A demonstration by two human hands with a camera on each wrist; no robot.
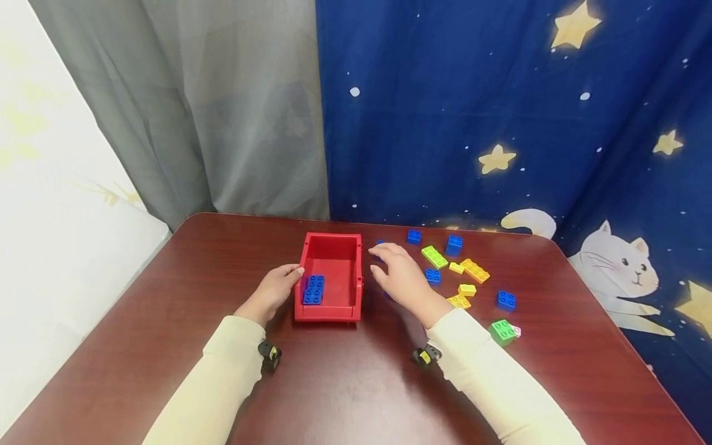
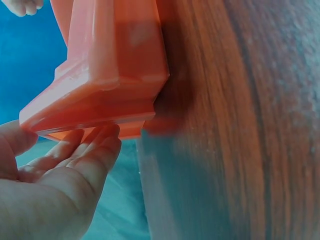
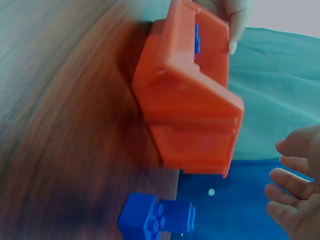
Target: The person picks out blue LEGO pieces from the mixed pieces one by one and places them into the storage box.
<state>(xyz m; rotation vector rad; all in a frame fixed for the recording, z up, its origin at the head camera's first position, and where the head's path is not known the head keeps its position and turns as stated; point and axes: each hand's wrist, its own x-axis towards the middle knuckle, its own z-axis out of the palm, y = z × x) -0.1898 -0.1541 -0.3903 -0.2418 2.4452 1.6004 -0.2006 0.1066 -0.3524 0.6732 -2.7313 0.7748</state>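
A red open-topped bin (image 1: 329,313) stands on the table with a blue eight-stud toy brick (image 1: 314,290) inside, along its left wall. My left hand (image 1: 271,292) grips the bin's left rim, thumb on top and fingers curled underneath, as the left wrist view shows. To the right of the bin, my right hand (image 1: 403,276) is raised with loosely bent fingers and nothing between them. Blue bricks (image 3: 137,215) are on the table near it, beside the bin; in the head view the hand mostly hides them.
Several loose bricks lie to the right: a lime brick (image 1: 434,257), an orange one (image 1: 475,271), a blue one (image 1: 506,300) and a green one (image 1: 503,332) beside a small pink piece (image 1: 517,331). Curtains (image 1: 445,111) hang behind the table's far edge.
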